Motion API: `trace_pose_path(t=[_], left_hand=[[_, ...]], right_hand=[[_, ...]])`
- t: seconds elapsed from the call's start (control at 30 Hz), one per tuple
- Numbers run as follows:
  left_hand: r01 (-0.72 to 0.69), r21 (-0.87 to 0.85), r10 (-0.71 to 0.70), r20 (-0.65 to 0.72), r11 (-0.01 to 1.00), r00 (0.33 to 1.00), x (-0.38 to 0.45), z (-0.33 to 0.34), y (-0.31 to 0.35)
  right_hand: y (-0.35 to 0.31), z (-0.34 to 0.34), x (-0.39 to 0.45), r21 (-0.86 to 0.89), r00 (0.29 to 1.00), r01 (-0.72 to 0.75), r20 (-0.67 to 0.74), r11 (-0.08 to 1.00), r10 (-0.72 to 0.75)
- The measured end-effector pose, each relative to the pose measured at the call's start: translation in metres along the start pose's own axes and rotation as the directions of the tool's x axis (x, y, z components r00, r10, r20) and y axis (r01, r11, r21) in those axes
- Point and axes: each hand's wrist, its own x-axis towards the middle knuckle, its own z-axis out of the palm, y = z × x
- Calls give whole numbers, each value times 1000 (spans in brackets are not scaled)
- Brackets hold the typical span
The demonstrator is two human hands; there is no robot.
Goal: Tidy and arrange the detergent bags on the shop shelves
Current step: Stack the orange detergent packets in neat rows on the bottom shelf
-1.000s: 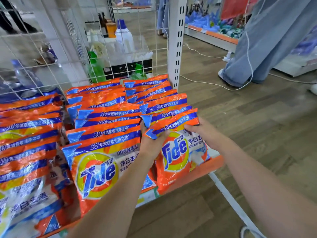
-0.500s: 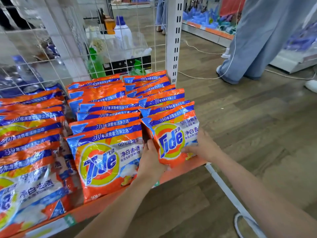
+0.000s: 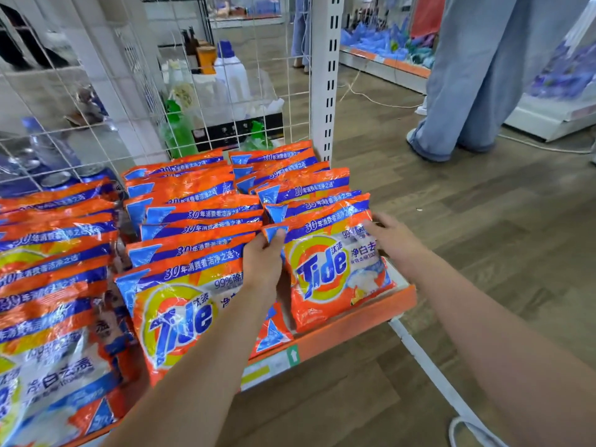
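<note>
The left hand (image 3: pixel 263 262) pinched the front Tide bag's (image 3: pixel 332 269) top-left corner — the right hand (image 3: pixel 392 235) gripped its right edge — as it stood at the orange shelf's (image 3: pixel 354 330) front, right-hand row.

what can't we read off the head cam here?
- Left-column Tide bags: cut off by the frame's left edge.
- Middle front Tide bag: right part hidden by left hand.
- Right hand: fingertips on right front Tide bag; grip unclear.
- Price label: too blurred to read.
</note>
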Motion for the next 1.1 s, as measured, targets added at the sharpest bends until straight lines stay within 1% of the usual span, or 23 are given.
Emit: trace_pose_path(t=[0.07,0.1,0.2,0.23,0.27,0.3,0.33,0.37,0.43,0.47,0.53,0.57,0.63,0.67,0.73,0.77,0.8,0.83,0.87,0.93,1.03,1.1], left_hand=[[-12,55,18,-126,998,992,5,-1,-1],[-13,63,23,-157,998,987,8,0,-3],[17,61,-6,-180,998,984,9,6,2],[-9,138,32,-165,990,986,11,5,5],[-52,265,87,-120,963,989,9,4,13],[-117,398,146,-45,910,988,12,0,18],[-169,504,175,35,847,984,10,-6,28],[-218,570,189,111,792,976,13,-12,35],[-304,658,165,267,688,950,11,-25,56],[-375,708,176,340,598,924,9,-32,67],[-525,762,166,503,378,848,6,-47,86],[-585,758,127,576,289,808,5,-55,92],[-648,738,48,652,188,757,6,-67,102],[-664,729,37,668,164,743,6,-73,104],[-681,717,61,681,149,730,9,-82,105],[-686,710,69,685,159,725,9,-86,103],[-684,710,63,685,167,726,8,-89,103],[-682,710,48,686,173,726,8,-91,103],[-680,711,33,686,177,726,7,-94,103],[-680,703,16,692,208,721,10,-98,102],[-656,705,6,680,269,733,20,-103,102],[-632,727,10,654,269,756,26,-104,102]], right_hand=[[3,3,2,-17,998,21,-65,1000,-22],[6,3,3,-20,995,27,-95,999,-28],[6,4,9,-24,986,-28,-165,999,24],[6,3,12,-26,984,-44,-171,999,39],[3,3,13,-45,984,-50,-174,998,42],[0,4,14,-102,985,-44,-171,994,26],[-4,6,14,-193,987,-18,-157,981,-13],[-7,8,12,-321,989,14,-138,947,-61],[-14,12,2,-575,982,41,-130,817,-141],[-17,15,-3,-657,977,33,-139,753,-164],[-22,21,-14,-761,971,-30,-175,648,-160],[-26,22,-20,-807,970,-64,-189,587,-154],[-33,21,-32,-894,977,-87,-162,440,-137],[-39,20,-39,-929,986,-45,-101,367,-135],[-54,19,-55,-944,989,132,103,304,-108],[-62,19,-62,-922,979,202,191,331,-66],[-73,21,-70,-906,968,240,252,350,-12],[-83,22,-74,-907,957,265,289,327,26],[-96,24,-78,-921,946,288,315,264,69],[-119,30,-77,-939,944,307,321,155,72],[-139,35,-66,-946,952,304,305,111,-12],[-139,37,-49,-946,949,315,312,81,-55]])
